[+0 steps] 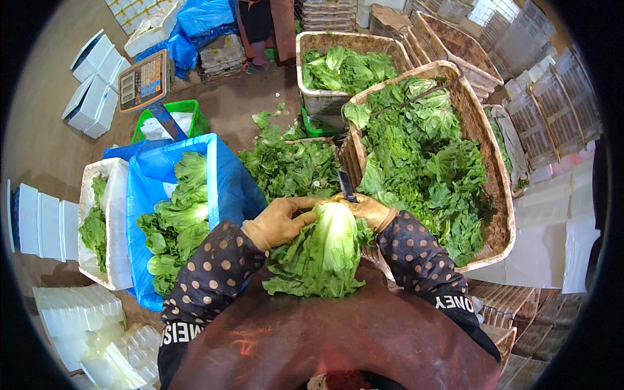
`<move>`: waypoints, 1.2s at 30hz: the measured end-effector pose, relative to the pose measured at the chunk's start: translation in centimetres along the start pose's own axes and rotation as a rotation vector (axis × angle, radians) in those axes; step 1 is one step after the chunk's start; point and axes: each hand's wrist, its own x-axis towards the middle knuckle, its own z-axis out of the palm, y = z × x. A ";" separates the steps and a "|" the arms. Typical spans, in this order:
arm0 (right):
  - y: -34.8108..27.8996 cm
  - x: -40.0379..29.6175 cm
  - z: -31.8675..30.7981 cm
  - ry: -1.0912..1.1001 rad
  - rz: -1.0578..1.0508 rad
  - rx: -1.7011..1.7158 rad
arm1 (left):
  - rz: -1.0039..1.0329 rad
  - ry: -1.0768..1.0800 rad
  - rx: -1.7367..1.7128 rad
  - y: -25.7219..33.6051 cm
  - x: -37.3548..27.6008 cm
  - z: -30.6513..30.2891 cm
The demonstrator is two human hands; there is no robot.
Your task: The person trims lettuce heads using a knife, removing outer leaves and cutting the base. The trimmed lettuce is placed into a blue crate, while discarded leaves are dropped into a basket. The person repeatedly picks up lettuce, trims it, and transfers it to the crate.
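Note:
A leafy green lettuce head (pixel 321 258) is held in front of my apron, its pale base up and its leaves hanging down. My left hand (pixel 278 224), in a tan rubber glove, grips it from the left near the base. On the other side, my gloved right hand (pixel 368 210) touches the base and holds what looks like a small knife (pixel 346 185). A dark, narrow part of that tool sticks up from the fingers; its other end is hidden. Trimmed leaves (pixel 297 165) are heaped just beyond my hands.
Lettuce fills a large crate (pixel 502 214) at right; another lettuce crate (pixel 312 92) stands behind. At left are a blue-lined box (pixel 168 146) with lettuce, a white foam box (pixel 119 219) and a scale display (pixel 144 82). A person's legs (pixel 258 29) show at the back.

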 end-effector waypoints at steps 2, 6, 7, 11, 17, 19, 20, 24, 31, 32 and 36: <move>1.7 0.7 -0.9 -0.042 -0.039 -0.016 | 0.067 -0.028 0.076 -0.4 0.6 0.3; 2.1 0.6 1.1 -0.005 -0.237 -0.040 | 0.230 0.120 0.778 0.1 2.8 -3.5; 2.6 0.6 0.2 0.031 -0.249 -0.024 | 0.255 0.228 1.000 0.9 3.5 -4.8; 3.8 0.7 -0.7 0.180 -0.226 -0.063 | -0.169 0.055 0.481 -0.9 -1.1 -0.1; -5.3 1.3 3.3 0.161 -0.007 -0.455 | -0.052 -0.211 -1.049 -4.3 -2.0 3.6; -9.3 3.3 4.1 -0.087 0.080 -0.574 | -0.162 -0.642 -1.794 -4.2 -4.9 0.2; -10.2 5.0 6.1 -0.071 0.117 -0.700 | 0.046 -0.615 -1.880 -4.3 -6.1 -0.2; -8.1 12.9 6.2 -0.071 0.024 -0.840 | 0.349 -0.531 -1.872 -6.8 -11.0 -5.7; -0.1 16.6 3.6 -0.022 -0.318 0.399 | 0.198 0.986 -1.429 -21.3 -20.9 -27.9; 0.6 16.3 2.9 -0.030 -0.312 0.739 | -0.040 1.224 -1.169 -21.0 -19.7 -32.0; 5.6 16.9 0.9 0.361 -0.185 -0.176 | -0.363 1.662 -0.204 -40.4 -14.3 -46.7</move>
